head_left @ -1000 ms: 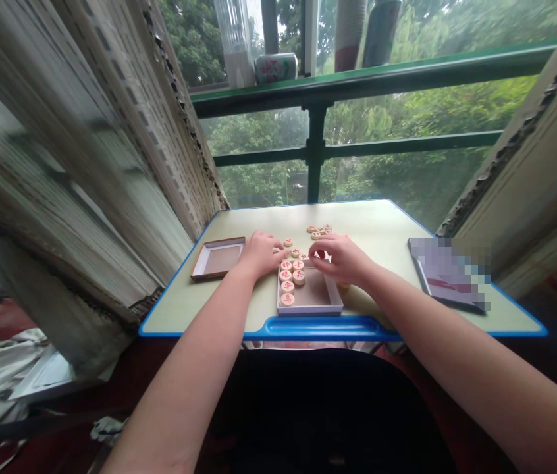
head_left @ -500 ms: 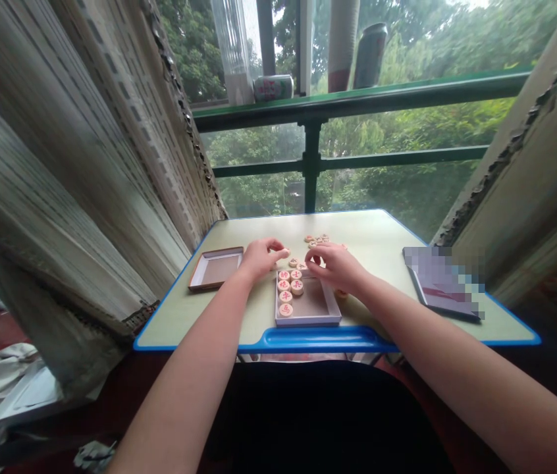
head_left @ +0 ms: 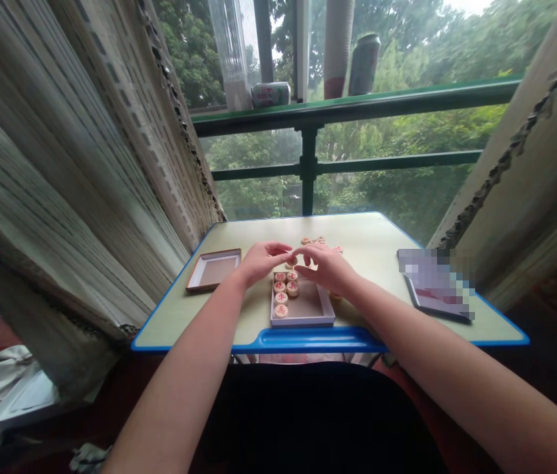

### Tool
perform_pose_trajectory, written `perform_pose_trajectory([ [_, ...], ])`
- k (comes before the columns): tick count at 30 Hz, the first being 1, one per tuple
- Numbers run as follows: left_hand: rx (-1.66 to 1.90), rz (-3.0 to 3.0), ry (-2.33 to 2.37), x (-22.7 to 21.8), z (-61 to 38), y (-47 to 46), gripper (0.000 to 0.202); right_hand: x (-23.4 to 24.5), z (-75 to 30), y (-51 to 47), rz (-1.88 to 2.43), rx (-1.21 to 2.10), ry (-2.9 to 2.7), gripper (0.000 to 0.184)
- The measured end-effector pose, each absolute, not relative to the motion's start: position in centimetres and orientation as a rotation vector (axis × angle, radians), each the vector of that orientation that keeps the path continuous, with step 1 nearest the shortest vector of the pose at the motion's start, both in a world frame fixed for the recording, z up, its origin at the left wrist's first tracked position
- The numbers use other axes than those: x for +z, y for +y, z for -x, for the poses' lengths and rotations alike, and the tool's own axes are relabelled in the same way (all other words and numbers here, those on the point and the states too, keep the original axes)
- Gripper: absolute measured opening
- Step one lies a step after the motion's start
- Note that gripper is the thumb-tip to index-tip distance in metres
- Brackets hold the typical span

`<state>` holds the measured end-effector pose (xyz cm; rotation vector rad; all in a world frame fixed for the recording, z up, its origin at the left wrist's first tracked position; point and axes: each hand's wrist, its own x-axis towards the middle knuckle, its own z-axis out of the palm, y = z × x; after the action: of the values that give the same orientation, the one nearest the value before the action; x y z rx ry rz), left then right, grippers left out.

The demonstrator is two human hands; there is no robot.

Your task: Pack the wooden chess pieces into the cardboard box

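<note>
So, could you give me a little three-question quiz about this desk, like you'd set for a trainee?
1. True or false: the lid lies to the right of the white box.
2. Where do the fingertips of the left hand and the right hand come together? A) by the far end of the box; B) over the lid; C) up on the window ledge.
3. Fill in: the round pieces in the box carry characters of the colour ___.

Key: 1 false, it lies to the left; 2 A; 3 red.
</note>
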<state>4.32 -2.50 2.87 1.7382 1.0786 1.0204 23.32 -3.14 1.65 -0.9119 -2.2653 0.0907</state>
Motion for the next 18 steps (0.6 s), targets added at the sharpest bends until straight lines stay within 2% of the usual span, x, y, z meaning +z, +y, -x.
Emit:
perform_pose_trajectory([
  [9, 0.976, -1.815, 1.086, 2.18, -4.32, -2.18, 0.039, 1.75, -23.27, -3.11, 0.981, 0.105, -2.255, 0.013],
  [18, 0.955, -1.709, 1.081, 2.81, -4.19, -2.85, 0.035, 2.38, -23.43, -3.91, 1.005, 0.077, -2.203, 0.016],
])
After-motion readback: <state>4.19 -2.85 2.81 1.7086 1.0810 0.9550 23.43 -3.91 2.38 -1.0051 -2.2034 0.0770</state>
